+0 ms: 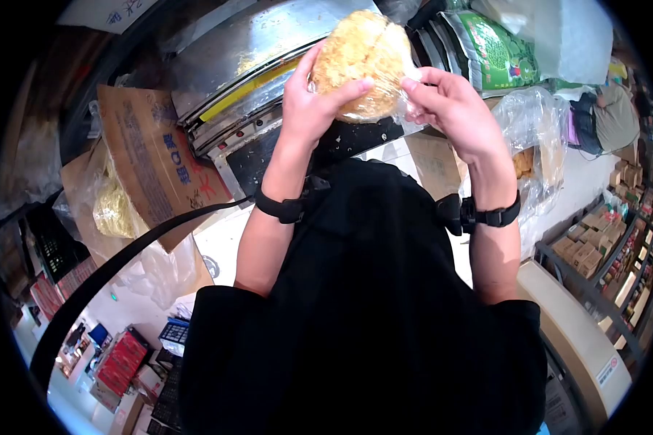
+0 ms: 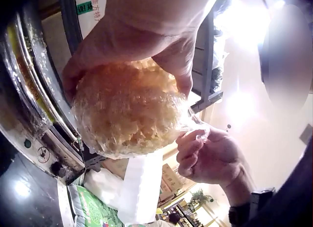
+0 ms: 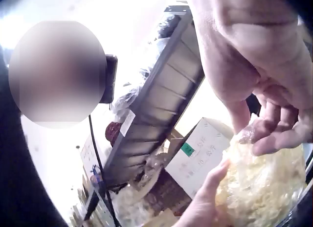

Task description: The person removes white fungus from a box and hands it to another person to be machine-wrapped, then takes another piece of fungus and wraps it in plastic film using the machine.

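A rounded clear plastic bag (image 1: 359,61), packed with pale yellow, ruffled dried food, is held up in front of the body. My left hand (image 1: 308,109) grips it from the left and near side, thumb across its front. In the left wrist view the left hand (image 2: 142,28) spans the bag (image 2: 127,112), with fingers and thumb on opposite sides. At the bag's right edge, my right hand (image 1: 457,112) pinches a gathered bit of the plastic. The right wrist view shows the right hand's curled fingers (image 3: 281,141) at that gathered plastic, partly hiding the bag.
Beyond the bag stands a metal machine (image 1: 261,51) with a yellow strip. An open cardboard box (image 1: 141,145) is at left, and green printed sacks (image 1: 490,51) lie at right. Farther right are a person (image 1: 613,119) and shelves (image 1: 595,283) of small boxes.
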Motion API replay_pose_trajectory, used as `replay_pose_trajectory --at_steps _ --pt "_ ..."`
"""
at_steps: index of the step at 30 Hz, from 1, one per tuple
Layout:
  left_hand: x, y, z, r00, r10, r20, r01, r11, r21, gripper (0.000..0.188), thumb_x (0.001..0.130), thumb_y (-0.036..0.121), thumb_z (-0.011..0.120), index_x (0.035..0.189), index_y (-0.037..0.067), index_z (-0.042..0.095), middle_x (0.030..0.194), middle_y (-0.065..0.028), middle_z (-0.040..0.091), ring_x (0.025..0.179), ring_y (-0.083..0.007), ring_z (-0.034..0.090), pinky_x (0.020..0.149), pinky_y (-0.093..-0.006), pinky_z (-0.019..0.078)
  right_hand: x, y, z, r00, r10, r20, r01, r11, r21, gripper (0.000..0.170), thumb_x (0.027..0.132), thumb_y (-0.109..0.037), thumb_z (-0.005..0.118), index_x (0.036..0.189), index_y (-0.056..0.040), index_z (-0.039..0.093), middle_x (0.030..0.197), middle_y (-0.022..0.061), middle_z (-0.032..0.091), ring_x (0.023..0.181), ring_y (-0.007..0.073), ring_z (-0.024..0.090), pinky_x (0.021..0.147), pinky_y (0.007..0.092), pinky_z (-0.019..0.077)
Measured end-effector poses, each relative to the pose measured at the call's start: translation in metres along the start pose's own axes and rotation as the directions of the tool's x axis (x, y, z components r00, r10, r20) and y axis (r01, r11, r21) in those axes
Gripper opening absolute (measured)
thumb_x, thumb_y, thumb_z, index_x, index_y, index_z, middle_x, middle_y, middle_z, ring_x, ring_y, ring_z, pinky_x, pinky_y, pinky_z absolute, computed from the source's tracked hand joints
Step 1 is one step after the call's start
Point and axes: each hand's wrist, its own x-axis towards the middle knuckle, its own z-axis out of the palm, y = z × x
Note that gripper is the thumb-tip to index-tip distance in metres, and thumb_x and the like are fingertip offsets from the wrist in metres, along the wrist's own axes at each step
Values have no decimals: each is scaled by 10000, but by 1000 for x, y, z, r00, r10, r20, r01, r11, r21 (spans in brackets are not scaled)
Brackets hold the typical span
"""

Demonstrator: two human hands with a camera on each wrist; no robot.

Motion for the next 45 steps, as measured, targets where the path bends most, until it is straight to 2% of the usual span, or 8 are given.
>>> replay_pose_trajectory --at_steps 4,10,13,15,18,26,39,45 --pt "5 -2 -10 964 -242 110 258 950 -175 665 752 297 687 1270 -24 423 1154 -134 562 1032 -212 579 915 -344 454 6 -21 -6 990 -5 143 -16 990 143 250 917 -211 544 988 20 608 827 66 648 706 84 610 607 187 486" --pt "6 -7 -15 902 -330 279 430 756 -493 658 822 411 569 1303 2 383 1249 -157 514 1099 -258 556 930 -397 472 -2 -55 -4 991 -114 65 123 979 -160 285 926 -232 516 1078 -9 607 949 46 647 733 75 598 626 178 481" --pt "8 -5 -16 888 -319 332 456 703 -546 649 826 410 569 1307 15 383 1247 -157 515 1106 -261 554 913 -413 491 3 -43 8 875 -483 -40 283 576 -767 254 821 -158 646 1048 -48 616 874 45 610 745 125 585 633 251 468" --pt "8 -2 -15 855 -351 383 515 664 -541 638 829 414 568 1301 23 392 1233 -152 525 1094 -259 561 908 -409 495 6 -43 15 582 -787 204 607 254 -753 265 758 -162 697 1002 -82 633 929 74 571 842 209 576 715 300 470" --pt "5 -2 -17 856 -351 380 511 688 -516 628 831 421 567 1292 28 402 1224 -147 528 1082 -257 566 907 -407 496 13 -50 2 522 -741 422 720 117 -684 407 698 -167 717 1053 -40 564 975 150 517 909 318 523 800 366 434" --pt "4 1 -21 813 -429 394 580 661 -476 640 819 445 580 1289 43 418 1231 -131 531 1096 -252 556 882 -423 493 21 -35 -4 415 -644 642 736 -177 -654 335 669 -121 711 1001 -135 666 959 41 579 928 252 550 779 370 438" --pt "2 -2 -12 745 -486 456 644 704 -301 510 839 294 599 1233 1 461 1134 -120 585 1010 -192 601 873 -331 507 19 -48 15 536 -752 383 691 131 -711 325 691 -202 738 961 -50 638 1075 110 579 1016 299 539 879 381 428" --pt "-1 5 -11 714 -544 440 664 726 -180 520 848 298 590 1255 5 451 1150 -119 579 1048 -191 582 887 -338 486 24 -58 7 741 -419 525 666 359 -654 217 734 -179 716 821 1 631 791 90 630 763 238 614 678 321 469"
